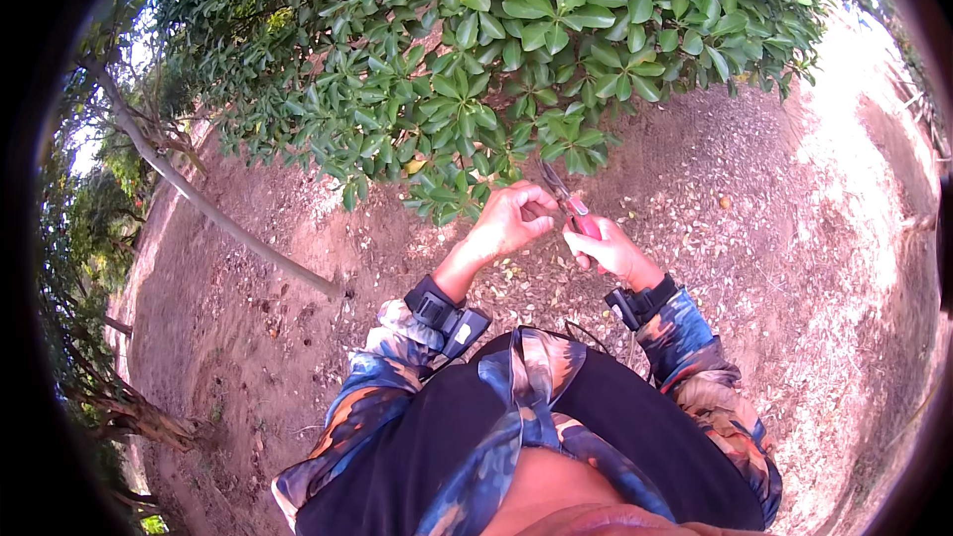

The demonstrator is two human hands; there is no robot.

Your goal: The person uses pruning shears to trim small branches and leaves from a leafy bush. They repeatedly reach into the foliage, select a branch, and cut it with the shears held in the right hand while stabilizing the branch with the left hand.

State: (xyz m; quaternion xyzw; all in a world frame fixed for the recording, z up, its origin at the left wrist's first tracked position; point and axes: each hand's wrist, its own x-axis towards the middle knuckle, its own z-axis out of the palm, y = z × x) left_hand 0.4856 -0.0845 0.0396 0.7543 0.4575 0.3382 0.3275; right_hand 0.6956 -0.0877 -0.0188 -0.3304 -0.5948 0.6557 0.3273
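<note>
My right hand (607, 247) is closed around the red handles of a pair of pruning shears (572, 202). The metal blades point up and to the left, towards the lowest leaves of a broad-leaved green shrub (555, 15). Just left of the shears is my left hand (515, 217), its fingers curled below the shrub's lower edge. Whether those fingers pinch a twig or leaf cannot be made out. Both wrists wear black straps with small devices.
Leafy branches spread across the top of the view. A thin bare trunk (223, 219) slants up at the left, with a thicker brown trunk (149, 417) below it. Dry fallen leaves (692, 223) litter the bare soil (298, 357).
</note>
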